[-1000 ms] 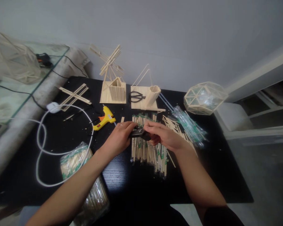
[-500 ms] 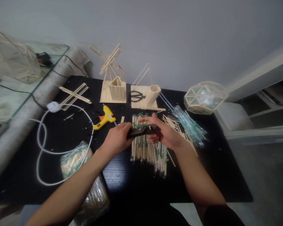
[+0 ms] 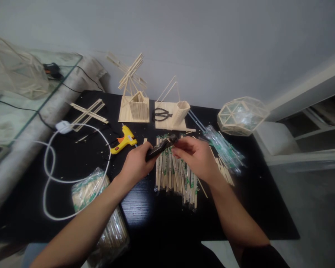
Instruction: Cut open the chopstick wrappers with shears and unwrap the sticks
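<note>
My left hand (image 3: 136,160) is closed around the handle end of a black pliers-like hand tool (image 3: 161,147), whose head points up and to the right. My right hand (image 3: 197,156) is at the tool's head, thumb and fingers pinched together; whether they hold the head or something small is hidden. Below both hands lies a row of chopsticks in clear and green wrappers (image 3: 175,178). Loose bare sticks (image 3: 225,173) are partly behind my right hand. The yellow glue gun (image 3: 124,140) rests just left of my left hand.
Behind stand a stick windmill model (image 3: 134,106) and a board with a stick cup (image 3: 181,113); black scissors (image 3: 162,114) lie on that board. A geometric stick frame (image 3: 242,116) is at right, beside wrapped sticks (image 3: 223,149). A white cable (image 3: 46,186) loops at left near a chopstick pack (image 3: 89,188).
The tool has tilted, its head now higher and turned away. My right hand has changed from spread fingers around the tool's end to a pinch at its head.
</note>
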Demonstrator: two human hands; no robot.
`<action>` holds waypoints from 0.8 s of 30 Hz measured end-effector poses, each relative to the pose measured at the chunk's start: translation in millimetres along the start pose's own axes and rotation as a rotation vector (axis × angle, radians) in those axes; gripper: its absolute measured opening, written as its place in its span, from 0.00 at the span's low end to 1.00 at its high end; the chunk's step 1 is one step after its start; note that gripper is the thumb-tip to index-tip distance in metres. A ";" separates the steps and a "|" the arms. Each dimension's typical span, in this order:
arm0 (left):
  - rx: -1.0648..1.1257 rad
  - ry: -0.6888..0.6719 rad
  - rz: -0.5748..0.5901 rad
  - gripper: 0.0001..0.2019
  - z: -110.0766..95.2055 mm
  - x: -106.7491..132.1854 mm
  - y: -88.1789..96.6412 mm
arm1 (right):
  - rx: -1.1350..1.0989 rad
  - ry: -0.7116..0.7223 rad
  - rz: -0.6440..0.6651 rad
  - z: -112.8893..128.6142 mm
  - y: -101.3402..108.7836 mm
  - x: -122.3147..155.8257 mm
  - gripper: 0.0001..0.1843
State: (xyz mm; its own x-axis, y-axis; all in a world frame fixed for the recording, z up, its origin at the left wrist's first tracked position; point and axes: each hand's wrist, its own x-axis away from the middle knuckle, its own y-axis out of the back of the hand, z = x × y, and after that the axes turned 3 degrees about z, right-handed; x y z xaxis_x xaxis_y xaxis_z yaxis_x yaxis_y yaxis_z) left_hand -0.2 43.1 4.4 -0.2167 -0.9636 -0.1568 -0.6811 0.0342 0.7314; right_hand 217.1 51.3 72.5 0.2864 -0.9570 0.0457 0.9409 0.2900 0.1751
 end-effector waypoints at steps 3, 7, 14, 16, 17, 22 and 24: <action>-0.032 -0.053 -0.042 0.08 1.2 1.0 -1.1 | -0.033 -0.010 0.001 -0.7 -2.3 -1.1 0.08; -0.048 -0.092 -0.069 0.06 0.6 1.3 -0.7 | -0.068 -0.011 0.019 0.3 -2.0 -3.4 0.10; -0.048 -0.087 -0.073 0.07 0.1 2.2 -0.5 | -0.055 -0.022 0.050 1.3 -1.4 -5.7 0.08; -0.038 -0.081 -0.063 0.06 1.0 2.7 -0.6 | -0.048 -0.015 0.059 -0.4 -0.8 -6.2 0.07; -0.033 -0.079 -0.058 0.06 1.4 2.8 -0.6 | -0.047 -0.013 0.066 -1.2 -0.4 -6.4 0.07; -0.021 -0.074 -0.048 0.06 1.6 2.3 0.3 | -0.045 -0.020 0.088 -3.3 0.6 -7.5 0.10; -0.019 -0.073 -0.046 0.06 1.0 2.2 0.6 | -0.053 -0.020 0.091 -3.7 0.5 -8.0 0.10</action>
State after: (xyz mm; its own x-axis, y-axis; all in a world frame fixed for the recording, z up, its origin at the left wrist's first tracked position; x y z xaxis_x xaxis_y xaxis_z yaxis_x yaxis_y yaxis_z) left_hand -1.8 41.3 3.9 -0.2361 -0.9421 -0.2380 -0.6784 -0.0155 0.7345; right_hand 216.0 59.1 68.6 0.3676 -0.9267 0.0785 0.9198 0.3747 0.1167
